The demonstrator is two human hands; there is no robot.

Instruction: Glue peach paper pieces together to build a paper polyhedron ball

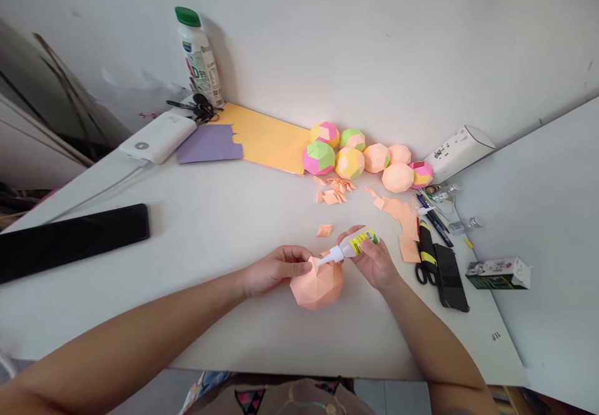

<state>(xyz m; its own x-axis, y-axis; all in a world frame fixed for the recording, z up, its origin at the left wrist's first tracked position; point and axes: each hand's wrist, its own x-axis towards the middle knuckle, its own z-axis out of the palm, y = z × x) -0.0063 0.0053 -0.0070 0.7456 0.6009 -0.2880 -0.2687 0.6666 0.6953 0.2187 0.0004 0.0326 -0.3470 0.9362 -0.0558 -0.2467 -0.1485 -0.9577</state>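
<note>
A peach faceted paper ball [317, 287] rests near the table's front edge. My left hand [281, 269] pinches its upper left rim between thumb and fingers. In my right hand [375, 262] is a small glue bottle [352, 244] with a yellow and green label, tilted so its white nozzle meets the top of the ball. Whether glue is coming out is too small to tell. Just behind the ball lies one folded peach paper piece [324, 230]. Farther back is a small pile of similar folded pieces [334, 191].
Several finished paper balls [350, 163] line the wall beside orange card [269, 137] and purple card [208, 143]. Paper scraps [400, 212], scissors [427, 253], pens [435, 220] and a phone [450, 278] lie to the right. Left are a long black object [75, 240], power bank [159, 135], keys [202, 108] and bottle [200, 59].
</note>
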